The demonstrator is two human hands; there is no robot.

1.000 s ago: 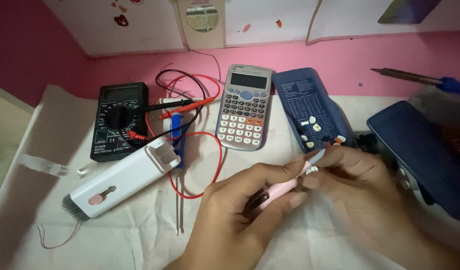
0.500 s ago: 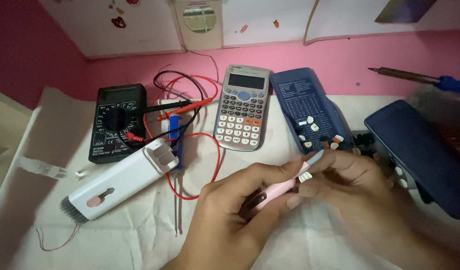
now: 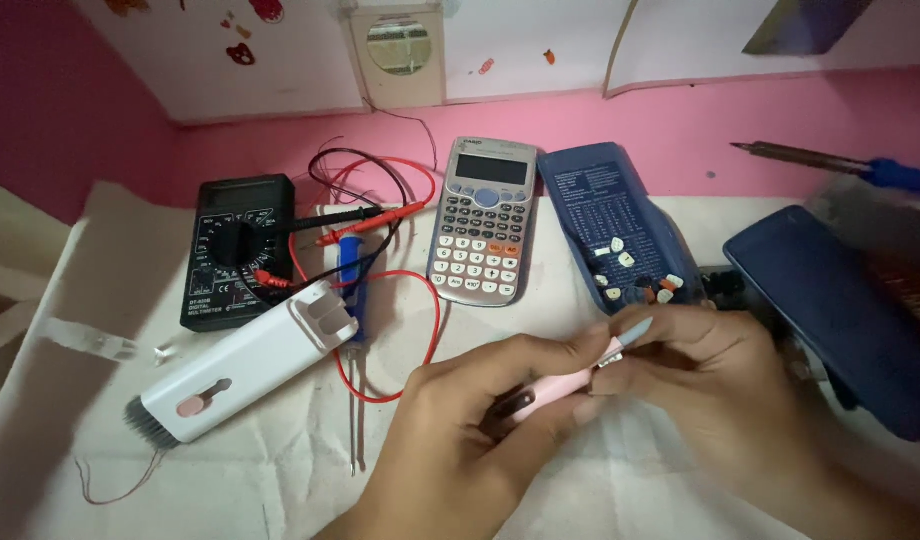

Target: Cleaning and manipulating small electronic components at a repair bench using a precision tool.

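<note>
From left to right: a white cleaning brush (image 3: 242, 374) lay on the cloth (image 3: 100, 250) below a black multimeter (image 3: 237, 250), with a grey calculator (image 3: 483, 220) and a blue cover (image 3: 620, 225) holding loose keys further along. At centre, the left hand (image 3: 480, 420) was wrapped around a pink tool (image 3: 552, 388); the right hand (image 3: 710, 385) pinched its grey tip (image 3: 635, 331) between thumb and fingers.

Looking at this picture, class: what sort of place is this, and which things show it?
Probably a home hobby desk for electronics repair: a black multimeter with red and black leads, a soldering iron by the pink wall, and a calculator beside its blue cover, which holds loose keys.
</note>
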